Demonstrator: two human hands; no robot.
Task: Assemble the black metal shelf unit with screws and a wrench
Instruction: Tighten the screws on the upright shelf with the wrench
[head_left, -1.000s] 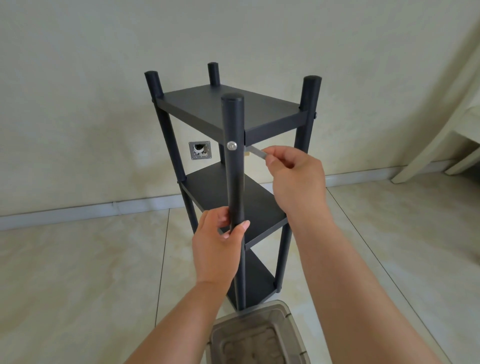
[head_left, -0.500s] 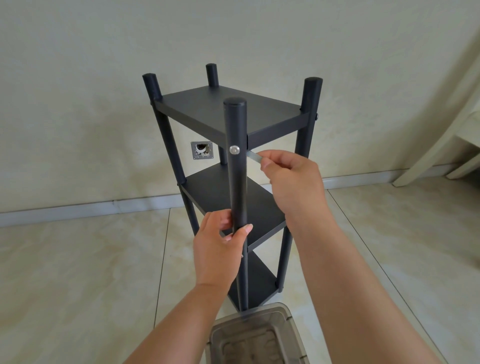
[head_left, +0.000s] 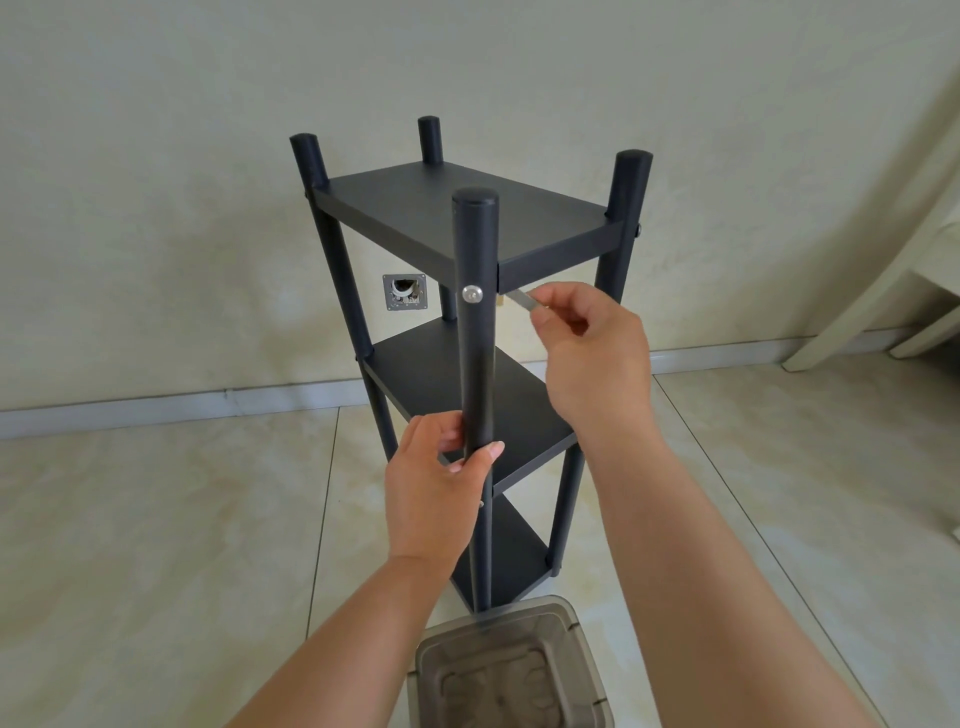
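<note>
Black three-tier metal shelf unit (head_left: 457, 218) upright on pale floor tiles (head_left: 156, 519) near a cream wall (head_left: 208, 104); round silver screw head (head_left: 472, 294) in the nearest black round post (head_left: 475, 312), just under the top tier; thin flat silver wrench (head_left: 522, 300) pinched in the right hand (head_left: 592, 358), reaching behind that post; left hand (head_left: 436, 483) wrapped around the same post lower down; translucent grey plastic box (head_left: 509, 670) on the floor at the unit's foot.

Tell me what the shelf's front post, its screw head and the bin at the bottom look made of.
Front post: matte black, probably painted metal tube; smooth, even, low sheen.
Screw head: bare silvery metal; it glints.
Bin: smoky translucent plastic, likely; the inside shows dimly through its top.
</note>
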